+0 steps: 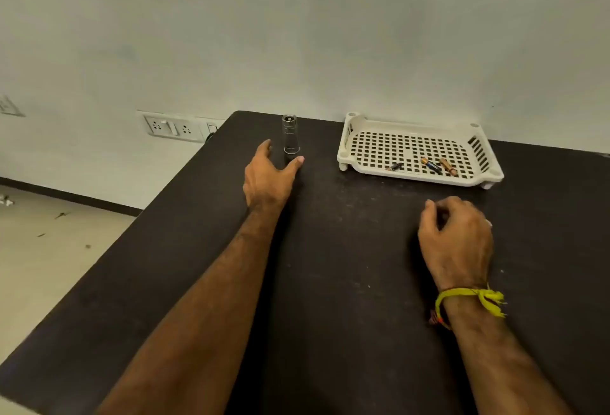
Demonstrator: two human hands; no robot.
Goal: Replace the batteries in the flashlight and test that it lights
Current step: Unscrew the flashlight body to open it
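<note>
Both hands empty: left hand (pixel 269 177) spread beside upright flashlight (pixel 290 134), right hand (pixel 457 236) loosely curled near tray (pixel 419 180).

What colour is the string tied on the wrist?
Yellow. The string is tied round the wrist of the right hand, seen clearly in the head view.

dark table (pixel 330 282), wall sockets (pixel 173 127), pale wall (pixel 297 35), floor (pixel 49 249)

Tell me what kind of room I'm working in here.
Probably a plain office or workroom, though I can't be sure: a dark table pushed against a bare wall, a socket strip low on that wall, and a tiled floor.
</note>
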